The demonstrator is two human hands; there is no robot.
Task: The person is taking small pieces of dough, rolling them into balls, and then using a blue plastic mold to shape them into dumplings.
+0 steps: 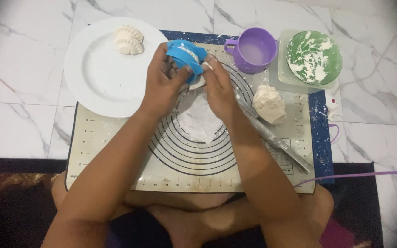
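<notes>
My left hand (pixel 161 82) grips a blue hinged dumpling press (pixel 185 56) above the pastry mat (pixel 116 151), folded nearly closed. My right hand (pixel 218 87) pinches a bit of white dough (pixel 197 83) that sticks out under the press. Below both hands a thin rolled sheet of dough (pixel 198 120) lies on the mat's circle markings. A lump of dough (pixel 269 104) rests to the right, beside a floury rolling pin (pixel 276 142) lying aslant.
A white plate (pixel 97 78) at the left holds two shaped dumplings (pixel 128 39). A purple cup (pixel 253 49) of cloudy liquid and a green bowl (pixel 314 57) of flour in a clear container stand at the back right. Marble floor tiles surround the mat; my crossed legs are below.
</notes>
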